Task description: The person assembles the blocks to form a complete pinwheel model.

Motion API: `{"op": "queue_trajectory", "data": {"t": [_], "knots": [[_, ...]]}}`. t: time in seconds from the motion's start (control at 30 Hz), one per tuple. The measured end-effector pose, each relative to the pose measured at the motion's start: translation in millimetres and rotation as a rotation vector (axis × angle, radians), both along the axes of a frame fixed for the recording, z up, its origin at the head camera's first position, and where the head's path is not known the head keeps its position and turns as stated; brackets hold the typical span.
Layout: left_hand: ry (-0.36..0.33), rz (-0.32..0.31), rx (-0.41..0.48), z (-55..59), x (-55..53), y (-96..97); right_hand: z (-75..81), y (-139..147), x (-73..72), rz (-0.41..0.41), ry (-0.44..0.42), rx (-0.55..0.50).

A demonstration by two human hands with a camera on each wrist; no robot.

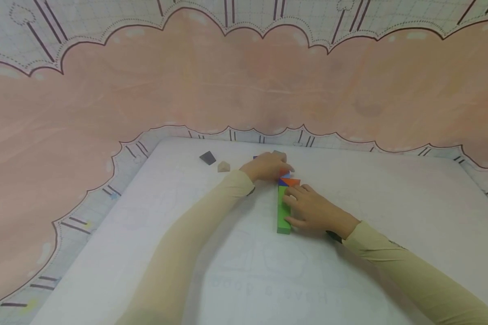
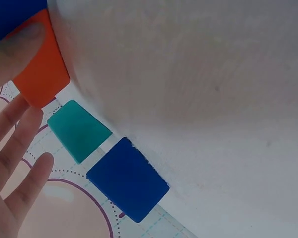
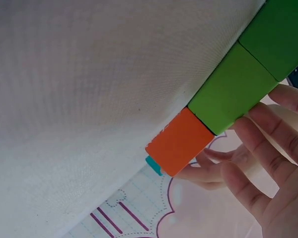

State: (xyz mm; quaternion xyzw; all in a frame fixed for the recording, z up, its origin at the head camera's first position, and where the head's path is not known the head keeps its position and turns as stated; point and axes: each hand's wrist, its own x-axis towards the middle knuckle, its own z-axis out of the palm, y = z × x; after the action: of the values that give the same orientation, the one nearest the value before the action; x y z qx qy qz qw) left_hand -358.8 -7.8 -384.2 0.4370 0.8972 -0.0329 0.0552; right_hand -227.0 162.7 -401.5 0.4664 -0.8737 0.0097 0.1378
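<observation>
In the head view my left hand (image 1: 268, 166) is at the far end of a short row of coloured blocks. Its thumb lies on an orange block (image 2: 48, 69) and it pinches that piece, the other fingers spread; the index finger is hidden. Beside the row, my right hand (image 1: 315, 210) touches the side of a light green block (image 3: 233, 89) with loosely straight fingers. A darker green block (image 3: 278, 37) adjoins it, and an orange face (image 3: 180, 141) meets its other end. Blue and orange triangles (image 1: 293, 182) top the green pieces.
Past the left hand stand a teal block (image 2: 78, 130) and a blue block (image 2: 128, 181). Left of the hand, a dark grey piece (image 1: 208, 157) and a beige piece (image 1: 223, 166) lie on the white table (image 1: 244, 280). A patterned curtain (image 1: 244, 81) closes off the back.
</observation>
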Motion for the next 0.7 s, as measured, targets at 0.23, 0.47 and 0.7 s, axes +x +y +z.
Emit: {"op": "queue_trajectory", "data": {"t": [0.23,0.47,0.7], "knots": [[0.023,-0.007,-0.006,-1.8,1.8,0.9,0.5,-0.8,0.3,-0.010,-0.006,0.010],[0.009,0.031,0.000,1.0,5.2,-0.1,0.9,-0.9,0.9,-0.012,-0.008,0.011],[0.018,0.116,0.027,5.5,3.7,-10.9,1.9,-1.4,2.0,0.001,0.000,-0.013]]}}
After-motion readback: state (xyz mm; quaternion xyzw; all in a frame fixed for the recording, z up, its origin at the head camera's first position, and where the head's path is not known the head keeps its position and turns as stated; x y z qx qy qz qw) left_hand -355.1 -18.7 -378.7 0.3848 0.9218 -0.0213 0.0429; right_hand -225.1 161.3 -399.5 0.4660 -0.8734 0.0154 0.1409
